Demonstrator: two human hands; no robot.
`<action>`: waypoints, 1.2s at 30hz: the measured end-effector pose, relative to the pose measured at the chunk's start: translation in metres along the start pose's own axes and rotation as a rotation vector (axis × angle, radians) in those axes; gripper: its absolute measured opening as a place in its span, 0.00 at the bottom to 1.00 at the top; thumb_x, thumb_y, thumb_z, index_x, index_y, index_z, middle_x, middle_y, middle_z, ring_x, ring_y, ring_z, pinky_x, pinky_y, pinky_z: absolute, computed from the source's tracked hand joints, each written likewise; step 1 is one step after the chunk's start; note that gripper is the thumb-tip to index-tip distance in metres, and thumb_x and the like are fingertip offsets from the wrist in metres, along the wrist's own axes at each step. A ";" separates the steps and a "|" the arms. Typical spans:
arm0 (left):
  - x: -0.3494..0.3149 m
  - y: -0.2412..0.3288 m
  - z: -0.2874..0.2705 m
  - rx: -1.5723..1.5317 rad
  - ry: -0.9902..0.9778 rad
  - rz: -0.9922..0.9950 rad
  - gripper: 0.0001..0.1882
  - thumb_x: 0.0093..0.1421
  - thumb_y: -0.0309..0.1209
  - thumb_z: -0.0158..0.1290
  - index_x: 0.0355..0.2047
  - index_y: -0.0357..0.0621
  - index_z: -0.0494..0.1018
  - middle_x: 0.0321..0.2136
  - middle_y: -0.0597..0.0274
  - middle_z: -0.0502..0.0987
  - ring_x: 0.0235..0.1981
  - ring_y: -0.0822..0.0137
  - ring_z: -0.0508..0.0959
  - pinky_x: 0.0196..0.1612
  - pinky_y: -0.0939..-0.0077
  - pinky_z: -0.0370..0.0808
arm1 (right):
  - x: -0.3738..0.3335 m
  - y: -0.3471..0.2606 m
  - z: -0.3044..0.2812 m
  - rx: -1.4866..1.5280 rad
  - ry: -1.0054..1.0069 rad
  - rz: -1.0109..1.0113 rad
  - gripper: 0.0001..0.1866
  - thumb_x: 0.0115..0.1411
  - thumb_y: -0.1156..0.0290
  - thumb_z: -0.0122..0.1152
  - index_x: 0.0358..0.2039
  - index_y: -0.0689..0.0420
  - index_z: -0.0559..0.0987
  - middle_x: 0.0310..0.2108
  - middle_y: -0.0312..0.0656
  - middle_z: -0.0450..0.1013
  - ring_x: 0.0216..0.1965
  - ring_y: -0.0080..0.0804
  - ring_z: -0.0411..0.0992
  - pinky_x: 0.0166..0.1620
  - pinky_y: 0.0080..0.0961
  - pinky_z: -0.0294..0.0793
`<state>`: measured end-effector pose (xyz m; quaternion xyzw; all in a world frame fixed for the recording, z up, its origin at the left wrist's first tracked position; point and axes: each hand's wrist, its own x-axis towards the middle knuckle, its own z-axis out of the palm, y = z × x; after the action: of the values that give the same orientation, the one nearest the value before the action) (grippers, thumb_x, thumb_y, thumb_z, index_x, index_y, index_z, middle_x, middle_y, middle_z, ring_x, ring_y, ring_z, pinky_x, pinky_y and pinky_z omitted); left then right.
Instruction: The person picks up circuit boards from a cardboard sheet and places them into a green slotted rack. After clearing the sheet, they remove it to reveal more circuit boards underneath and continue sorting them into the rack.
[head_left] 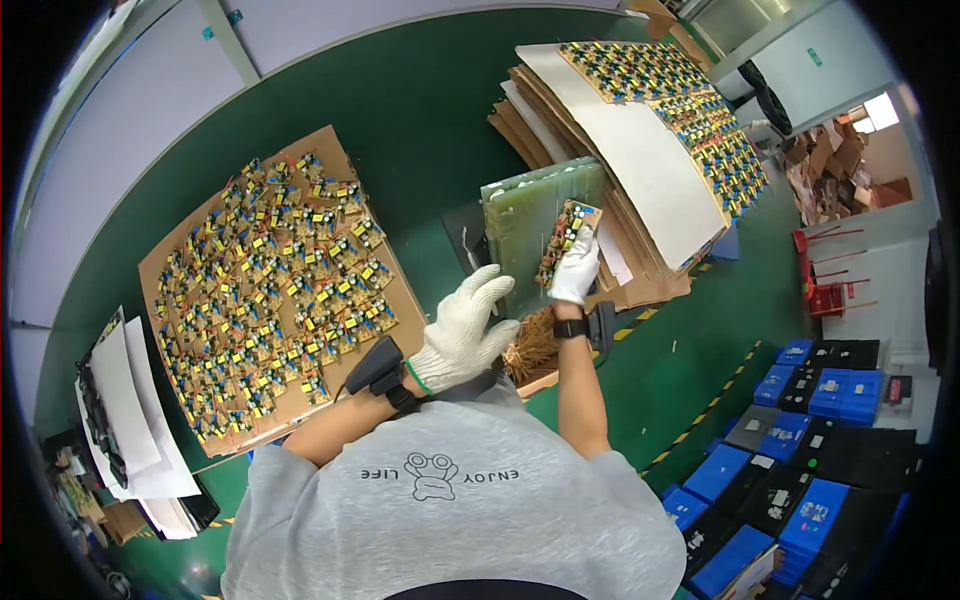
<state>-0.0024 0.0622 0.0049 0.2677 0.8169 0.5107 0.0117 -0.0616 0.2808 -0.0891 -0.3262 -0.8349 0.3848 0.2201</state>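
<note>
We see a circuit board (563, 240), a narrow strip crowded with small parts, held aslant over the near face of an upright green slab (515, 225); whether board and slab touch, we cannot tell. The right hand (577, 268), in a white glove, pinches the board at its lower right side, so that most of the strip extends to the left of and above the fingers. The left hand (468, 328), in a knitted glove with a green cuff, lies below and to the left of the board, well apart from it; its fingers are loosely spread, the thumb pointing toward the right, and it grips nothing. Just beside this thumb we note a straw-coloured bundle (535, 348), below the slab. To the right of the slab stands a stack of cardboard (540, 115) topped by a white sheet (640, 150), along whose far edges rows of joined boards (735, 165) lie. To the left, a brown cardboard sheet (330, 150) bears many small boards (270, 290). Farther out, on the green floor (660, 385), we find blue and black bins (790, 435) at lower right.
</note>
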 end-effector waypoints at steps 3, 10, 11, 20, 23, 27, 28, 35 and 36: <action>0.004 0.000 0.001 -0.163 -0.019 -0.179 0.28 0.53 0.33 0.60 0.53 0.37 0.64 0.49 0.42 0.70 0.46 0.53 0.76 0.45 0.66 0.73 | -0.020 0.003 -0.008 0.618 -0.128 0.143 0.28 0.68 0.50 0.39 0.45 0.66 0.71 0.38 0.48 0.73 0.37 0.34 0.71 0.42 0.31 0.70; 0.011 0.006 -0.022 -0.292 -0.197 -0.353 0.21 0.58 0.38 0.55 0.49 0.43 0.69 0.34 0.49 0.78 0.35 0.53 0.79 0.37 0.67 0.74 | -0.087 -0.038 -0.049 0.700 -0.052 0.069 0.24 0.63 0.70 0.44 0.58 0.65 0.62 0.54 0.45 0.64 0.53 0.33 0.65 0.57 0.28 0.62; 0.008 -0.002 -0.025 -0.168 -0.132 -0.197 0.17 0.56 0.35 0.57 0.44 0.42 0.71 0.35 0.55 0.78 0.31 0.61 0.80 0.35 0.71 0.75 | -0.083 -0.055 -0.063 0.727 0.084 -0.101 0.24 0.62 0.70 0.45 0.57 0.66 0.63 0.54 0.46 0.64 0.53 0.34 0.65 0.57 0.28 0.62; 0.009 0.010 -0.038 0.295 -0.230 -0.045 0.24 0.53 0.34 0.58 0.50 0.52 0.65 0.37 0.58 0.75 0.33 0.55 0.79 0.35 0.64 0.76 | -0.069 -0.097 -0.105 -0.466 -0.558 -1.115 0.20 0.44 0.54 0.69 0.32 0.53 0.76 0.24 0.38 0.71 0.27 0.39 0.70 0.29 0.34 0.65; 0.008 0.002 -0.035 0.075 -0.043 -0.094 0.43 0.50 0.33 0.62 0.63 0.43 0.51 0.49 0.44 0.70 0.42 0.51 0.78 0.44 0.64 0.76 | -0.068 -0.082 -0.099 -0.050 -0.469 -0.713 0.15 0.47 0.66 0.70 0.32 0.58 0.75 0.25 0.39 0.72 0.26 0.32 0.70 0.31 0.30 0.69; -0.002 -0.013 -0.045 0.022 0.070 -0.237 0.47 0.49 0.30 0.63 0.64 0.40 0.49 0.54 0.42 0.67 0.44 0.54 0.77 0.43 0.67 0.76 | -0.042 -0.032 -0.052 0.226 -0.097 -0.215 0.16 0.58 0.66 0.63 0.39 0.65 0.74 0.30 0.39 0.75 0.30 0.25 0.70 0.36 0.27 0.70; -0.004 -0.011 -0.049 0.020 0.041 -0.314 0.46 0.49 0.30 0.63 0.64 0.41 0.49 0.53 0.42 0.68 0.43 0.54 0.78 0.42 0.67 0.77 | -0.030 -0.015 -0.043 0.147 -0.104 -0.212 0.17 0.59 0.65 0.62 0.40 0.65 0.73 0.31 0.40 0.75 0.31 0.25 0.70 0.37 0.27 0.70; -0.017 -0.024 -0.043 0.010 0.076 -0.312 0.41 0.52 0.32 0.61 0.63 0.42 0.52 0.51 0.44 0.70 0.41 0.56 0.78 0.38 0.69 0.77 | -0.022 -0.015 -0.018 0.259 0.014 -0.294 0.17 0.59 0.61 0.62 0.36 0.64 0.73 0.28 0.44 0.73 0.29 0.34 0.70 0.36 0.31 0.70; -0.016 -0.024 -0.042 0.008 0.081 -0.321 0.41 0.52 0.32 0.61 0.63 0.41 0.53 0.50 0.44 0.71 0.41 0.56 0.78 0.37 0.69 0.77 | -0.018 -0.018 -0.016 0.227 0.032 -0.344 0.16 0.59 0.62 0.62 0.35 0.63 0.73 0.27 0.44 0.73 0.27 0.35 0.70 0.35 0.31 0.69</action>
<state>-0.0119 0.0119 0.0009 0.1129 0.8510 0.5094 0.0592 -0.0463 0.2670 -0.0677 -0.1578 -0.8260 0.4280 0.3311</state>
